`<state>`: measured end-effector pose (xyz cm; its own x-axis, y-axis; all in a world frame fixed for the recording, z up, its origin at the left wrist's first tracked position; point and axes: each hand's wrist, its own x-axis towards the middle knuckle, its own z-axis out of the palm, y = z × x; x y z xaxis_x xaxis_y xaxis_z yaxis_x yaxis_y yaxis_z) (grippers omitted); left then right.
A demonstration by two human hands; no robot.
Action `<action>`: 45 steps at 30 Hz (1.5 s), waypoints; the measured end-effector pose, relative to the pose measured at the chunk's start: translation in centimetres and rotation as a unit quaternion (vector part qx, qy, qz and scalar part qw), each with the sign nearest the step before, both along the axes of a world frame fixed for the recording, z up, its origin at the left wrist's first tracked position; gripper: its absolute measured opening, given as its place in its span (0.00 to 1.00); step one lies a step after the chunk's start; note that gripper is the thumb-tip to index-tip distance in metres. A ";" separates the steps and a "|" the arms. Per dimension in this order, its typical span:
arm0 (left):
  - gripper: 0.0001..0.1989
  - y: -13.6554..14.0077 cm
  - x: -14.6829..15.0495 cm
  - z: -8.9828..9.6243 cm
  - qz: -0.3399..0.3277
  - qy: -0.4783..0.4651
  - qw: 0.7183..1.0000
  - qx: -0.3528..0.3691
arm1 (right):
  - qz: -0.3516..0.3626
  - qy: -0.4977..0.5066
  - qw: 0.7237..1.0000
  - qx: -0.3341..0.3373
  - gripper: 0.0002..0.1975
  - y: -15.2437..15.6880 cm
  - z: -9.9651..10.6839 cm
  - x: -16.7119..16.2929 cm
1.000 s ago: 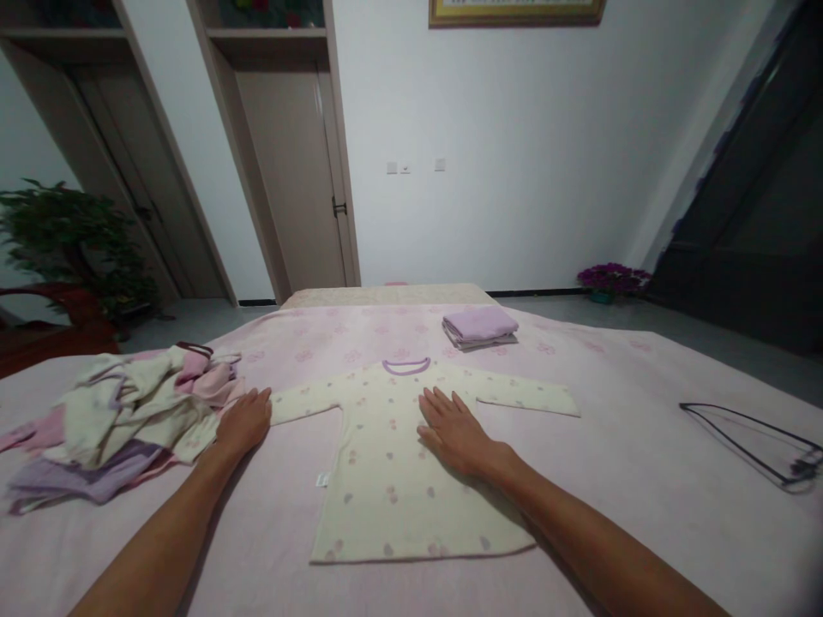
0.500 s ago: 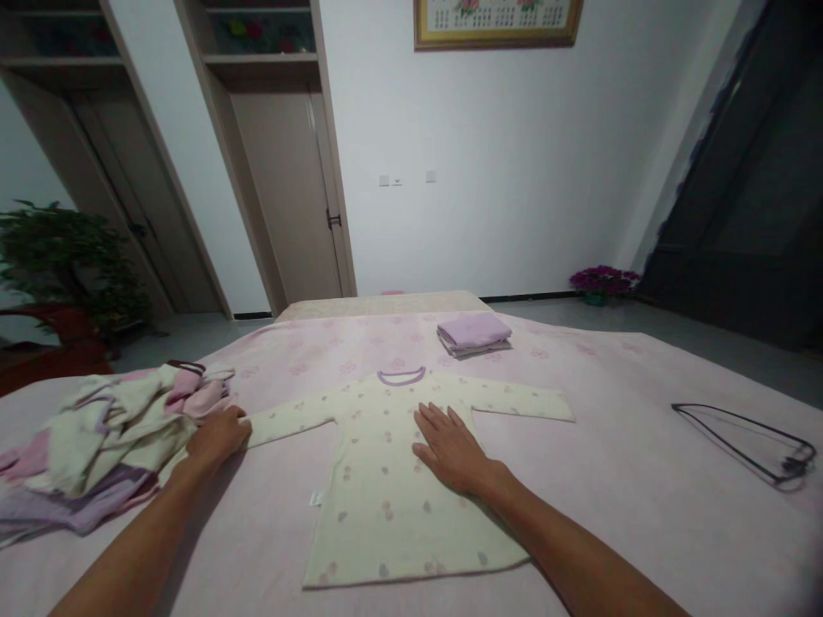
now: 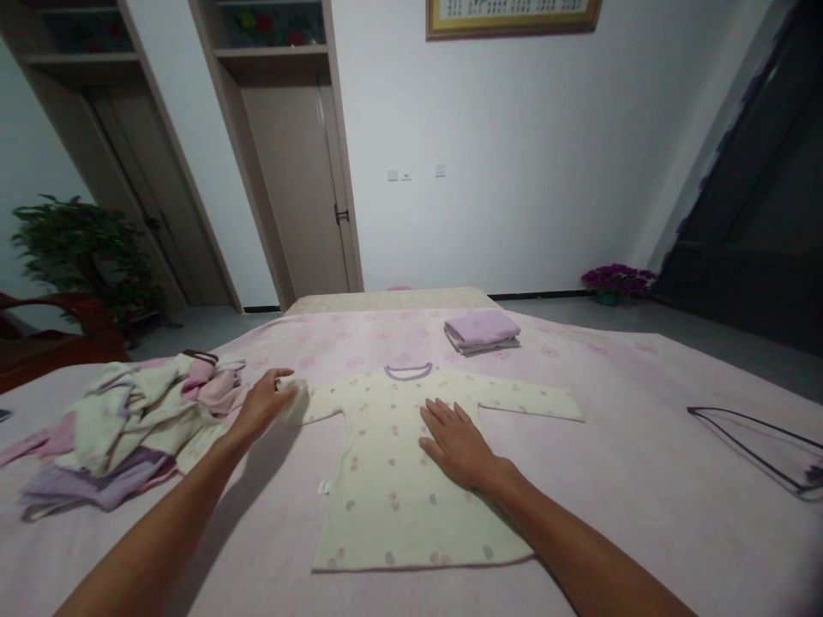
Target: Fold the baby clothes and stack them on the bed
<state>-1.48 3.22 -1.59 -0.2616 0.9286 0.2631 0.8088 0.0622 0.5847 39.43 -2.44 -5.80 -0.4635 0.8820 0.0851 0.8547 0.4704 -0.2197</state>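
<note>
A cream long-sleeved shirt (image 3: 392, 488) with small printed shapes and a purple neckband lies spread flat, its collar away from me. My left hand (image 3: 265, 401) pinches the end of the left-side sleeve (image 3: 321, 404), the cuff lifted a little and the fabric bunched at the fingertips. Flat on the middle of the shirt rests my right hand (image 3: 458, 444), open with the fingers stretched out. The right-side sleeve (image 3: 537, 399) lies straight out to the side.
A heap of crumpled clothes (image 3: 135, 420) sits at left on the pink bedspread (image 3: 617, 506). Behind the shirt lies a folded purple stack of cloth (image 3: 482, 330). A black wire loop (image 3: 746, 441) lies at right.
My left hand has moved right and away from the clothes heap, bringing the sleeve end inward so that the sleeve looks shorter. The right hand stays flat on the shirt. The view shifted slightly.
</note>
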 end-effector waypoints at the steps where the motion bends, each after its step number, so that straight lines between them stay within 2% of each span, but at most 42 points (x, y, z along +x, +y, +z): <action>1: 0.28 -0.2 1.6 0.2 -0.032 -0.035 0.999 0.009 | 0.000 0.005 1.000 0.003 0.33 0.0 0.0 0.1; 5: 0.30 -1.6 8.5 0.3 -0.135 -0.188 0.973 0.013 | -0.004 0.056 0.998 0.018 0.26 0.1 0.2 0.3; 10: 0.27 -2.8 14.5 -2.3 -0.178 -0.256 0.950 -0.007 | 0.020 0.149 0.988 0.024 0.19 0.6 1.2 -0.7; 13: 0.30 -3.1 15.9 -4.0 -0.189 -0.304 0.933 -0.032 | 0.028 0.169 0.985 -0.035 0.21 1.3 2.5 -2.6; 16: 0.35 -3.7 16.3 -4.6 -0.219 -0.373 0.899 -0.067 | 0.035 0.152 0.982 -0.105 0.22 1.9 3.8 -4.9; 18: 0.38 -4.3 16.1 -4.5 -0.242 -0.415 0.873 -0.088 | 0.023 0.132 0.984 -0.120 0.23 2.1 4.2 -6.4; 20: 0.39 -5.1 15.5 -4.2 -0.253 -0.433 0.859 -0.106 | -0.014 0.115 0.988 -0.102 0.23 2.2 4.1 -7.6; 21: 0.38 -5.5 15.1 -4.0 -0.249 -0.426 0.863 -0.107 | -0.033 0.111 0.989 -0.087 0.22 2.2 3.9 -8.1; 23: 0.33 -6.4 13.9 -3.5 -0.233 -0.372 0.893 -0.099 | -0.064 0.132 0.987 -0.068 0.20 2.5 3.1 -8.6; 25: 0.25 -7.6 12.4 -2.9 -0.220 -0.260 0.936 -0.088 | -0.084 0.175 0.978 -0.071 0.24 3.1 2.2 -8.6; 27: 0.15 -9.0 10.9 -2.1 -0.212 -0.113 0.966 -0.093 | -0.103 0.215 0.967 -0.086 0.28 3.9 1.5 -8.2; 29: 0.10 -10.4 9.7 -1.5 -0.202 0.012 0.972 -0.121 | -0.119 0.242 0.959 -0.091 0.30 4.6 1.2 -7.7; 31: 0.11 -11.7 8.9 -1.3 -0.190 0.088 0.965 -0.161 | -0.132 0.275 0.948 -0.090 0.30 5.3 1.3 -7.1; 33: 0.14 -12.9 8.7 -1.5 -0.184 0.116 0.958 -0.185 | -0.145 0.308 0.937 -0.082 0.29 5.8 1.8 -6.6; 37: 0.16 -14.5 9.3 -2.1 -0.184 0.110 0.959 -0.186 | -0.164 0.369 0.913 -0.055 0.28 6.6 3.4 -5.5; 39: 0.13 -15.0 9.9 -2.1 -0.178 0.107 0.960 -0.190 | -0.167 0.437 0.882 -0.049 0.28 6.8 4.3 -4.9; 42: 0.07 -15.5 10.5 -1.8 -0.169 0.088 0.962 -0.196 | -0.155 0.554 0.816 -0.058 0.29 7.0 5.5 -4.1; 45: 0.04 -15.6 10.9 -1.4 -0.188 0.045 0.962 -0.191 | -0.140 0.607 0.780 -0.060 0.31 7.0 6.2 -3.4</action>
